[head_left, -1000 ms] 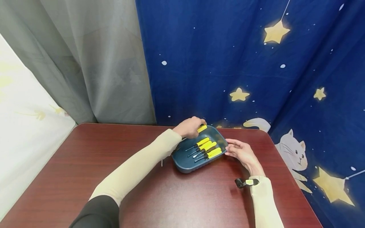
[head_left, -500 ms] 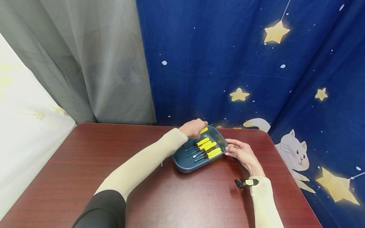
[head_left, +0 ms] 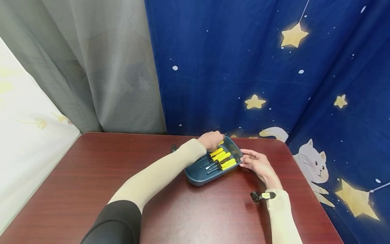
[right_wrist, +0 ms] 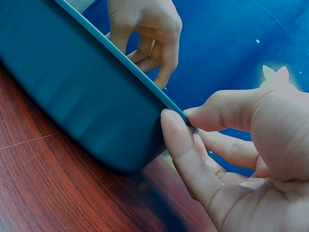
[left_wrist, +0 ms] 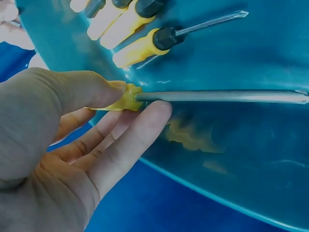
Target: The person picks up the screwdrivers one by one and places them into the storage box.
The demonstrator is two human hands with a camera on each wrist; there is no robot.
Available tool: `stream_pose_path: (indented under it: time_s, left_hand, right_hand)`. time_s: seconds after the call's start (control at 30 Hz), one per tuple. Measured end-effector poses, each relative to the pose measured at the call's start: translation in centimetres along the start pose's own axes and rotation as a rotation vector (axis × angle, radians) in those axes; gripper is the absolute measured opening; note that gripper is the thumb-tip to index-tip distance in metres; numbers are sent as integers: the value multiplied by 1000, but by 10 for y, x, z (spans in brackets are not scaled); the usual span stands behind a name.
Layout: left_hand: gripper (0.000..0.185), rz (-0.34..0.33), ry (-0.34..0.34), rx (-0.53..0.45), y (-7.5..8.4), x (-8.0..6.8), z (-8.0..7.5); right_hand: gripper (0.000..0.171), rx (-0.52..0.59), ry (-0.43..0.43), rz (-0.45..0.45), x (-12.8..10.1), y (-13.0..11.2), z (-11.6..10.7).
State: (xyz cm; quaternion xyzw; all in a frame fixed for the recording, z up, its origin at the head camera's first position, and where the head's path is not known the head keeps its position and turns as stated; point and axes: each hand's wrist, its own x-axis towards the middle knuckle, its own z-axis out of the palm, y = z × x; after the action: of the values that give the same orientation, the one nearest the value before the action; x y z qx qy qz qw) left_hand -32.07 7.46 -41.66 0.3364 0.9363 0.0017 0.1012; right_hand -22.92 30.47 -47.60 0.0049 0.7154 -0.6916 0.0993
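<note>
Left wrist view, left hand (left_wrist: 63, 145) pinching steel-shafted screwdriver (left_wrist: 217, 96), right hand (right_wrist: 231, 145) gripping smooth plastic tray (right_wrist: 72, 96) rim

Curtained recording booth (head_left: 243, 67), wooden table (head_left: 76, 176)

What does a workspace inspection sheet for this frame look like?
Surface: dark red wooden table, faint scratches.
Job's things: dark blue tray holding yellow-handled screwdrivers; one long screwdriver at the tray's far side.
Clutter: small dark object on the table beyond the left forearm, too small to identify.
Hands: left hand pinches the long screwdriver's yellow handle; right hand grips the tray's rim.
Cables: nothing seen.
Surroundings: grey curtain; blue star-and-cat cloth.
</note>
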Motion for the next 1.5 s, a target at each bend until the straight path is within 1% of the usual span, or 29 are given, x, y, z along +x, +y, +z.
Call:
stream_pose_path:
  time_s: [0.1, 0.2, 0.4, 0.57, 0.77, 1.0, 1.23, 1.5]
  left_hand:
    - [27, -7, -12, 24, 2, 4, 5]
    - [21, -5, -15, 48, 4, 5, 8]
    - [23, 24, -19, 112, 11, 4, 13]
    - [20, 8, -4, 108, 13, 6, 16]
    - [14, 31, 9, 164, 13, 7, 23]
    - [15, 24, 16, 149, 14, 6, 26]
    - [17, 23, 6, 193, 16, 6, 27]
    - [19, 10, 9, 213, 15, 5, 28]
  right_hand:
    - [52, -4, 1, 2, 0, 0, 0]
    - [52, -3, 3, 4, 0, -1, -1]
    - [52, -4, 7, 6, -1, 0, 0]
    - [52, -6, 9, 6, 0, 0, 0]
    - [52, 2, 5, 6, 0, 0, 0]
    - [51, -17, 17, 8, 1, 0, 0]
    - [52, -17, 9, 4, 1, 1, 0]
    - [51, -10, 8, 6, 1, 1, -1]
